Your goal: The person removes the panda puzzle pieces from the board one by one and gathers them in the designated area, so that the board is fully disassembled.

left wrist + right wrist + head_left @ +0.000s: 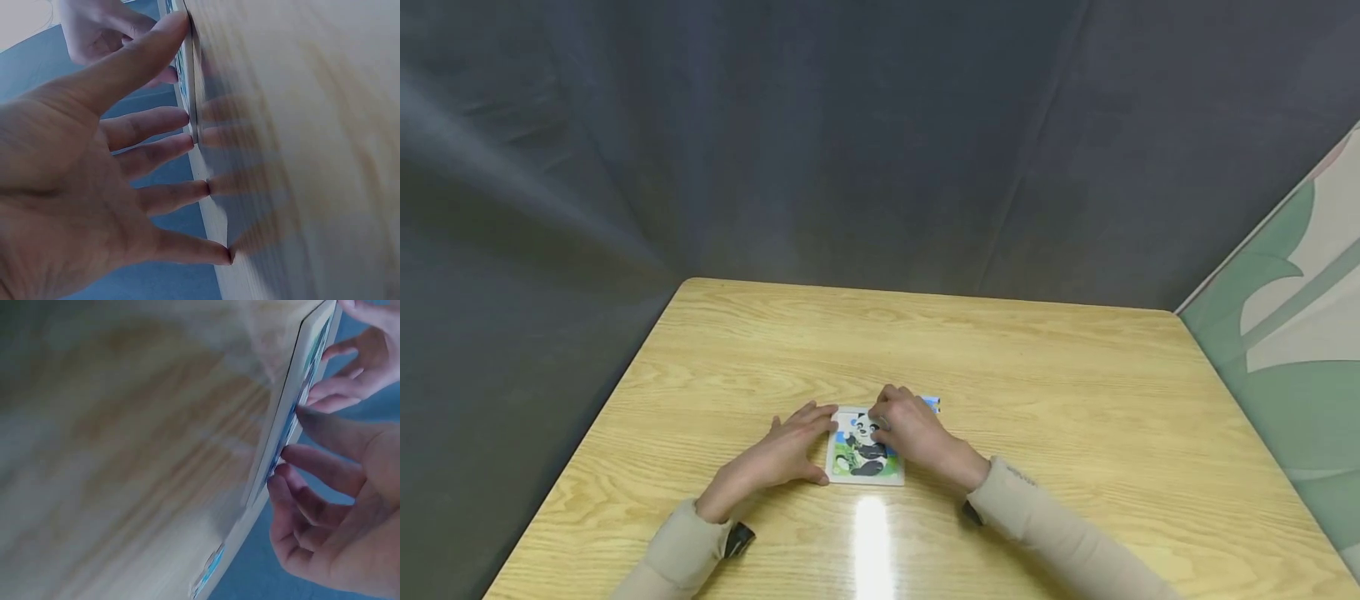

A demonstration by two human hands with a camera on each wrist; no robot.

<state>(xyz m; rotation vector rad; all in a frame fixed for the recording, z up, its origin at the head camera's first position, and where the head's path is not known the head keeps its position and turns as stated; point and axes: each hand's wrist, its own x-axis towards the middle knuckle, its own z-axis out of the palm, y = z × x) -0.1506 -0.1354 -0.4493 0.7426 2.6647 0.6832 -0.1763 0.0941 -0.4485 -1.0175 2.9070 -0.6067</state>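
A small panda jigsaw puzzle point(867, 467) in a white frame lies flat on the wooden table. My left hand point(786, 450) spans its left side, thumb at the lower left corner and forefingers at the upper left edge. Those fingers are spread and nearly straight in the left wrist view. At the puzzle's upper right, my right hand point(917, 429) has its thumb and bent fingers on a puzzle piece near the panda's head. The right wrist view shows the thumb point(331, 431) and fingertips low against the picture surface; the hand hides much of that piece.
A loose blue puzzle piece point(931, 403) lies just beyond the right hand, outside the frame. The wooden table point(1037, 375) extends around the puzzle. A dark curtain point(880, 150) hangs behind and at the left; a green and white patterned panel point(1300, 333) stands at the right.
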